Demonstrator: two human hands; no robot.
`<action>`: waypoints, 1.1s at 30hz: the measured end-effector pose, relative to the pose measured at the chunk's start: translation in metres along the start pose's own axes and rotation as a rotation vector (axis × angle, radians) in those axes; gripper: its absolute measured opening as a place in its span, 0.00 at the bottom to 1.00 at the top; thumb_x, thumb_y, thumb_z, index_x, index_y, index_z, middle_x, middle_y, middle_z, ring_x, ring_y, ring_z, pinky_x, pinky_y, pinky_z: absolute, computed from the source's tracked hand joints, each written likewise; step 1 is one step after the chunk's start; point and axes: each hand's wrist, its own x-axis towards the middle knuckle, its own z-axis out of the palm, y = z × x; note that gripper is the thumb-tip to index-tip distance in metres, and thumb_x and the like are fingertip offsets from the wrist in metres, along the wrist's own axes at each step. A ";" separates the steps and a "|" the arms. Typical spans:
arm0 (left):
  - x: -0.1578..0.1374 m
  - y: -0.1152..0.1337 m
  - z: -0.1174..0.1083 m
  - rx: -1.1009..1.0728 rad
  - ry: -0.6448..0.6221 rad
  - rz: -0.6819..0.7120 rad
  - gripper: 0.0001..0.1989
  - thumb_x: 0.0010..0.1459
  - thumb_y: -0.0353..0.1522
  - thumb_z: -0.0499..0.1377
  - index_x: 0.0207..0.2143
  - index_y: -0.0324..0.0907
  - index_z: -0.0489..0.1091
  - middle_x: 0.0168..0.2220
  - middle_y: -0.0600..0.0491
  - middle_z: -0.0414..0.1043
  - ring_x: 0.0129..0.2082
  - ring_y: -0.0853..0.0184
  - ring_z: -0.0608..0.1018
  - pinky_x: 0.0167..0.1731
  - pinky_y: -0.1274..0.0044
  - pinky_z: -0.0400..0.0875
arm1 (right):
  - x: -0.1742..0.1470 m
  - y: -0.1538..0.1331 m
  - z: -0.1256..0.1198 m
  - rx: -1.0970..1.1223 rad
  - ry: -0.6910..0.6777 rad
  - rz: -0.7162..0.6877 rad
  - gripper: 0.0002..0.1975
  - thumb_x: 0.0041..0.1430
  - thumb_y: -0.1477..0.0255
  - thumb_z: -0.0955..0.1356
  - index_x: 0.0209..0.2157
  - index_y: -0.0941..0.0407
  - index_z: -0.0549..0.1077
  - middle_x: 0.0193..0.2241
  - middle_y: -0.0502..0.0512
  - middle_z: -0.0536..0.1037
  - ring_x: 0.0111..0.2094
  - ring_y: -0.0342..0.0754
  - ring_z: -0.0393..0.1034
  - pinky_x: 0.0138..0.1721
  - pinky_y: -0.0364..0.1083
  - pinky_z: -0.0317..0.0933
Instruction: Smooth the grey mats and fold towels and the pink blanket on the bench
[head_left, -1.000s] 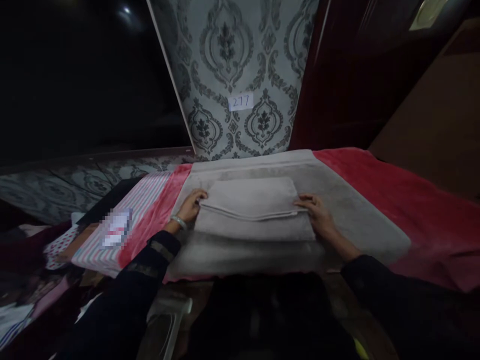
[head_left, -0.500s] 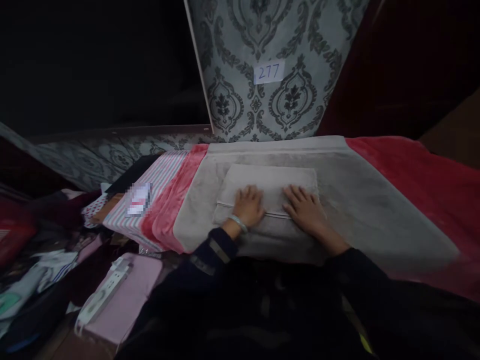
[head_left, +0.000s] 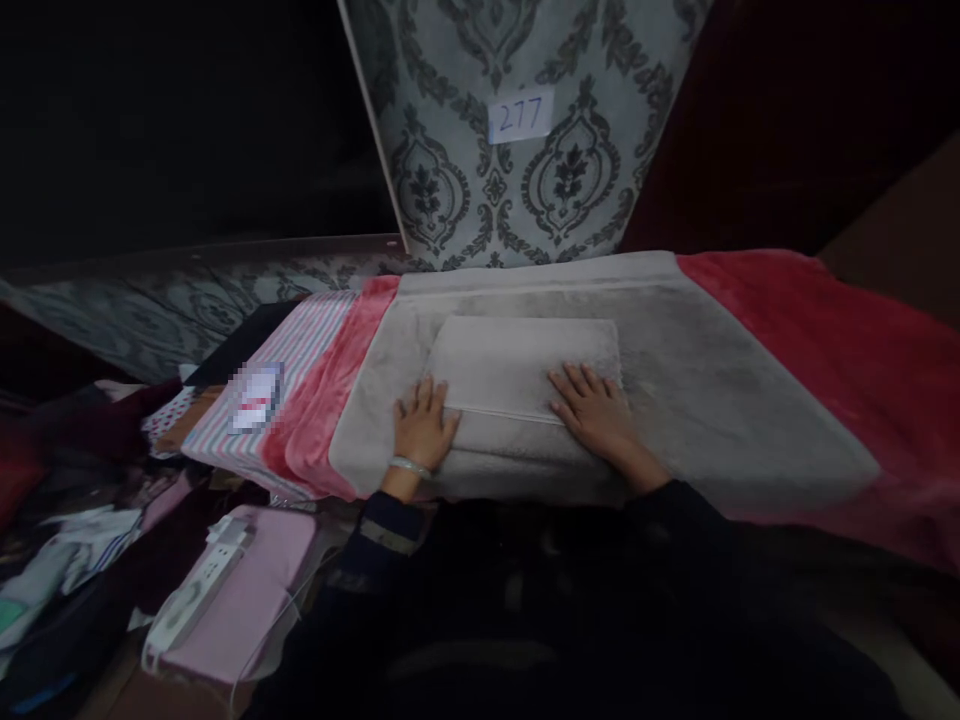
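A folded light-grey plush cloth [head_left: 517,362] lies flat on a larger grey blanket [head_left: 712,400]. Its front fold line runs across, facing me. My left hand [head_left: 421,425], with a pale bangle at the wrist, rests palm down at the cloth's left front corner, fingers spread. On the right part of the cloth, my right hand [head_left: 596,412] lies flat with its fingers apart. Neither hand grips anything.
Red plush [head_left: 832,320] borders the grey blanket. A striped cloth [head_left: 300,345] carries a small blurred packet [head_left: 257,398]. At lower left, a power strip [head_left: 199,590] sits on a pink surface [head_left: 255,590] beside piled clothes. A large black screen [head_left: 187,120] stands behind.
My left hand has slid left from the cloth's middle to its left front corner. The right hand stays on the cloth's right part. The whole view has shifted slightly.
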 end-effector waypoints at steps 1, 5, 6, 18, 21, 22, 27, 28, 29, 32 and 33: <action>-0.002 -0.007 0.000 -0.017 0.004 0.004 0.30 0.68 0.43 0.49 0.70 0.47 0.57 0.73 0.44 0.50 0.71 0.48 0.56 0.66 0.49 0.53 | -0.002 0.001 -0.002 -0.005 -0.007 -0.009 0.28 0.71 0.57 0.58 0.69 0.47 0.62 0.70 0.56 0.58 0.70 0.64 0.48 0.66 0.69 0.49; -0.005 -0.027 0.001 -0.064 0.003 0.063 0.29 0.69 0.42 0.48 0.69 0.48 0.59 0.73 0.46 0.50 0.71 0.47 0.58 0.65 0.51 0.55 | -0.024 0.008 -0.008 0.002 -0.020 -0.056 0.29 0.72 0.57 0.58 0.70 0.47 0.58 0.71 0.56 0.55 0.71 0.62 0.47 0.67 0.68 0.49; -0.005 -0.031 0.001 -0.074 -0.007 0.083 0.29 0.68 0.43 0.49 0.70 0.47 0.58 0.73 0.45 0.49 0.71 0.47 0.57 0.65 0.50 0.55 | -0.033 0.010 -0.009 0.008 -0.023 -0.060 0.30 0.72 0.57 0.58 0.71 0.48 0.57 0.71 0.57 0.55 0.71 0.62 0.47 0.67 0.67 0.49; 0.007 -0.081 -0.016 -0.259 -0.157 0.466 0.35 0.62 0.37 0.57 0.71 0.42 0.55 0.73 0.43 0.48 0.71 0.56 0.59 0.68 0.63 0.57 | -0.083 0.038 -0.029 0.292 0.010 -0.188 0.34 0.68 0.63 0.65 0.72 0.47 0.52 0.70 0.56 0.57 0.71 0.56 0.48 0.69 0.62 0.50; 0.008 -0.080 -0.019 -0.245 -0.169 0.492 0.37 0.58 0.31 0.57 0.70 0.42 0.56 0.73 0.45 0.48 0.71 0.57 0.59 0.68 0.64 0.58 | -0.084 0.041 -0.030 0.307 0.015 -0.239 0.39 0.63 0.69 0.66 0.73 0.49 0.51 0.71 0.57 0.54 0.71 0.56 0.47 0.69 0.63 0.50; 0.008 -0.079 -0.021 -0.240 -0.170 0.493 0.38 0.57 0.29 0.57 0.70 0.43 0.56 0.73 0.46 0.49 0.71 0.58 0.60 0.68 0.65 0.58 | -0.085 0.042 -0.030 0.313 0.016 -0.251 0.40 0.61 0.72 0.66 0.73 0.49 0.50 0.71 0.56 0.54 0.71 0.56 0.47 0.69 0.63 0.49; 0.007 -0.077 -0.026 -0.290 -0.193 0.485 0.39 0.53 0.25 0.56 0.69 0.47 0.60 0.73 0.51 0.51 0.70 0.58 0.61 0.67 0.65 0.61 | -0.087 0.048 -0.029 0.359 0.067 -0.228 0.40 0.59 0.76 0.62 0.72 0.46 0.54 0.68 0.54 0.62 0.69 0.55 0.55 0.68 0.62 0.53; 0.007 -0.077 -0.027 -0.298 -0.198 0.486 0.41 0.51 0.24 0.56 0.69 0.48 0.60 0.73 0.51 0.51 0.70 0.58 0.61 0.67 0.65 0.61 | -0.087 0.049 -0.027 0.361 0.087 -0.219 0.40 0.58 0.76 0.63 0.72 0.46 0.54 0.67 0.54 0.64 0.68 0.55 0.57 0.67 0.63 0.55; 0.007 -0.077 -0.027 -0.299 -0.201 0.488 0.42 0.50 0.23 0.56 0.69 0.48 0.59 0.73 0.52 0.51 0.70 0.58 0.61 0.67 0.65 0.61 | -0.086 0.050 -0.025 0.361 0.109 -0.210 0.40 0.58 0.75 0.63 0.72 0.46 0.54 0.66 0.55 0.65 0.67 0.56 0.58 0.66 0.63 0.56; 0.006 -0.078 -0.028 -0.266 -0.194 0.505 0.46 0.47 0.21 0.55 0.70 0.48 0.57 0.73 0.51 0.49 0.70 0.59 0.61 0.67 0.67 0.62 | -0.081 0.052 -0.020 0.358 0.160 -0.211 0.44 0.54 0.77 0.63 0.72 0.47 0.53 0.65 0.56 0.67 0.66 0.58 0.60 0.65 0.64 0.57; 0.006 -0.079 -0.027 -0.253 -0.182 0.509 0.45 0.48 0.22 0.55 0.70 0.48 0.58 0.73 0.51 0.49 0.70 0.59 0.62 0.66 0.67 0.62 | -0.079 0.053 -0.019 0.358 0.170 -0.221 0.45 0.52 0.78 0.63 0.72 0.47 0.53 0.65 0.56 0.67 0.65 0.58 0.61 0.65 0.64 0.58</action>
